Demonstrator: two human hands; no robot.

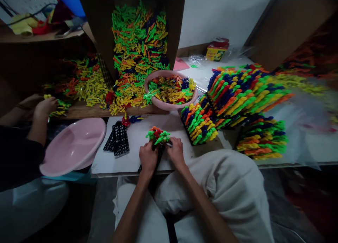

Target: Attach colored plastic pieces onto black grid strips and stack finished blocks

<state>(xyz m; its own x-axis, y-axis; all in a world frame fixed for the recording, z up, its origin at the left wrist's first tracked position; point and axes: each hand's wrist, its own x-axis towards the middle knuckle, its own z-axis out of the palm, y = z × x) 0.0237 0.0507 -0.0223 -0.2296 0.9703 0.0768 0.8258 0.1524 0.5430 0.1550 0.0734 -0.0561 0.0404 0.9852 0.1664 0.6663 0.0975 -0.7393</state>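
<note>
My left hand (148,155) is closed on the left side of a black card (159,154) at the table's front edge. On the card's right side, the fingers of my right hand (175,150) are curled in against it. Small plastic figures (158,133) in green, red and orange stand up from its far end, just beyond my fingertips. Part of the card is hidden by my hands. To the left lie several black cards with pale holes (120,139), stacked unevenly. Behind them are a few loose red and blue pieces (128,120).
A pink bowl (165,106) of mixed pieces stands ahead, before a tipped box (175,21) spilling more. Filled cards (199,125) stand in rows on the right. At left, another person's hands (46,105) hold pieces near a pink basin (74,144). A yellow-and-red tub (216,53) sits behind.
</note>
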